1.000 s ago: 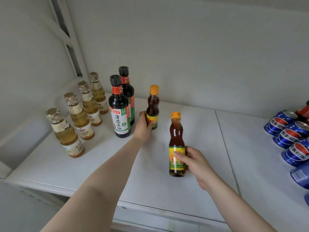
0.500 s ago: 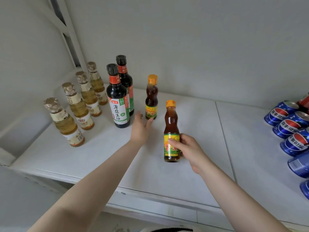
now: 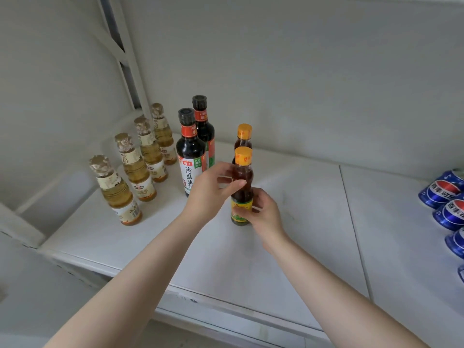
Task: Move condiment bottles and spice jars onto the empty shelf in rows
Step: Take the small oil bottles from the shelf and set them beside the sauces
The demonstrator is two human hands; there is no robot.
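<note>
A small brown oil bottle (image 3: 242,182) with an orange cap stands on the white shelf (image 3: 288,222), directly in front of a second, identical bottle (image 3: 244,136). My right hand (image 3: 263,214) grips its green-and-yellow label from the right. My left hand (image 3: 213,189) holds its shoulder from the left, with thumb and fingers curled round it. Left of them stand two dark soy sauce bottles (image 3: 190,151), one behind the other. Further left is a row of several pale yellow bottles (image 3: 136,169) with gold caps.
Blue cola cans (image 3: 442,189) lie stacked at the shelf's right edge. A seam (image 3: 351,217) divides the shelf into two panels. The white back wall rises close behind the bottles, and a slanted frame post (image 3: 125,61) stands at the back left.
My right hand moved the front oil bottle back and left, in line with the rear one. My left hand let go of the rear bottle and came to hold the front one.
</note>
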